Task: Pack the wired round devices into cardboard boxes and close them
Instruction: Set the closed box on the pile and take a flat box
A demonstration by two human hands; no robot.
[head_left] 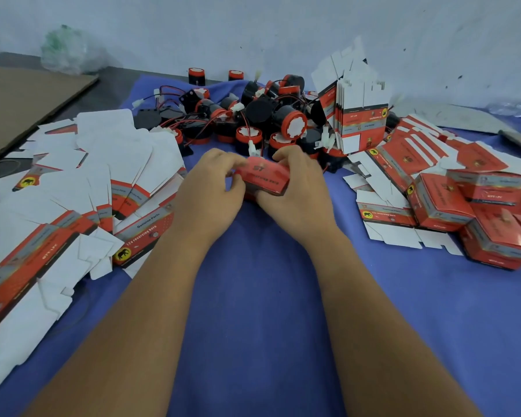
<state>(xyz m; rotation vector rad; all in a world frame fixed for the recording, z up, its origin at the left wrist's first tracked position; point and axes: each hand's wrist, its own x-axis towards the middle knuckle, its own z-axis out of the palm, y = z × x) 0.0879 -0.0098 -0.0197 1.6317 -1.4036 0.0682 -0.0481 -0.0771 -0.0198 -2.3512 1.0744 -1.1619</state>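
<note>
**Hands Closing Box at Centre of Cloth**

Blue cloth [259, 296] covers the work surface below a pale wall [253, 25]. Left hand [206, 188] and right hand [295, 188] grip the red box [263, 177], fingers curled round its ends. Round devices [262, 115] lie heaped just behind.

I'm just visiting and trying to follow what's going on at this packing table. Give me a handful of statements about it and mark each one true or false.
1. Both hands hold one red box between them. True: the left hand and the right hand both grip it.
2. The pile of round devices lies behind the hands. True.
3. The finished boxes are stacked on the person's left. False: they lie on the right; the left holds flat, unfolded cartons.
4. The work surface is covered by a green cloth. False: the cloth is blue.
5. The devices have no wires. False: red and black wires with white plugs trail from them.
</note>
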